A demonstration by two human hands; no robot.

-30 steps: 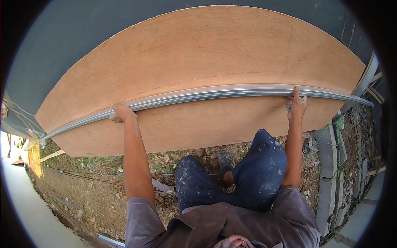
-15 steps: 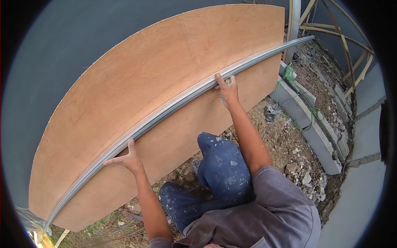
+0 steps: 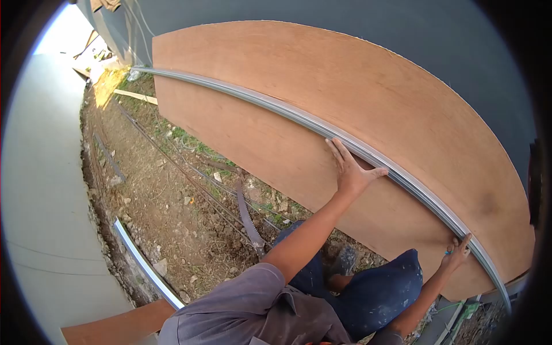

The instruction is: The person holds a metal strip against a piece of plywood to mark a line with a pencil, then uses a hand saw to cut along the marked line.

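Observation:
A long silver metal channel (image 3: 287, 110) lies across a plywood sheet (image 3: 345, 63) with a rounded far edge. Against the near side of the channel rests my left hand (image 3: 355, 173), its thumb and fingers spread wide along the metal. Farther right, my right hand (image 3: 456, 256) grips the channel near its right end, with a finger or thumb up over it. Something small and blue shows at the fingers of that hand; its kind is too small to make out. Both ends of the channel stick out past the sheet.
A handsaw (image 3: 247, 215) lies on rough ground to the left of my knees. Beyond it are thin rods, a second metal strip (image 3: 141, 259) and a brown board (image 3: 118, 322) beside a grey wall (image 3: 40, 201). A green tool (image 3: 470, 310) is at lower right.
My view has swung left, bringing the left ground and the saw into sight. My left hand has opened wider along the channel; my right hand remains at it.

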